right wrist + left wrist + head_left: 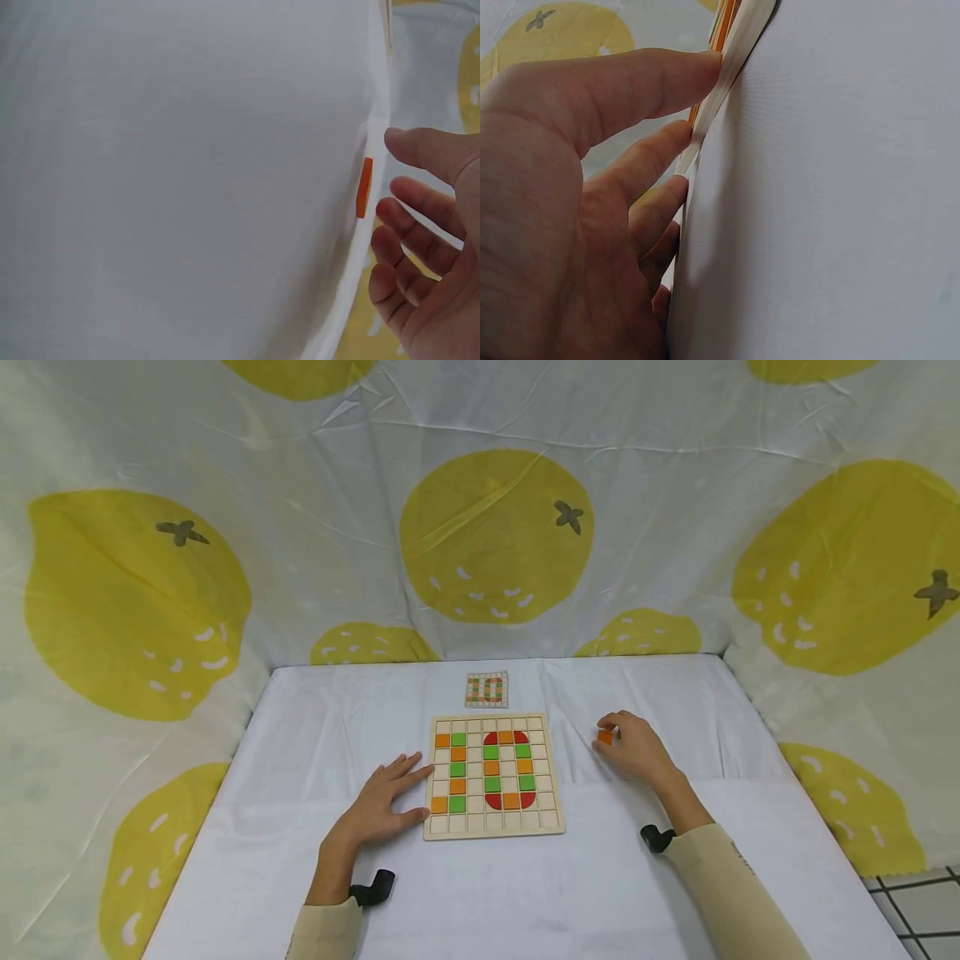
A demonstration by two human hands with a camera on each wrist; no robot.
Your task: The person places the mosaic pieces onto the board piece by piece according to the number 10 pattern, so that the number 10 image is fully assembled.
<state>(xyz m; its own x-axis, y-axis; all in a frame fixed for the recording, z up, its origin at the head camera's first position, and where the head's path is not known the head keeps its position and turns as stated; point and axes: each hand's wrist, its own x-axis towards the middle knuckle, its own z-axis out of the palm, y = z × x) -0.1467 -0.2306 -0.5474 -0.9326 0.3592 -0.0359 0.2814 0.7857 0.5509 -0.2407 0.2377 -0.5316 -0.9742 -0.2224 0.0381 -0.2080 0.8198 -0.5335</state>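
Observation:
A square wooden grid board (552,818) lies on the white cloth, with orange, green and red tiles set in some of its cells. My left hand (378,806) rests at the board's left side, fingers spread, with the thumb and fingertips touching its edge. To the right of the board, a loose orange square tile (604,737) lies flat on the cloth. Over it hovers my right hand (636,750), thumb and fingers bent around the tile. The right wrist view shows a gap between the fingertips and the orange tile.
Behind the board lies a small square card (486,690) printed with a similar coloured grid pattern. The white cloth (480,893) covers the table, and a lemon-print curtain (645,543) hangs at the back and sides. Each wrist wears a black device (657,838).

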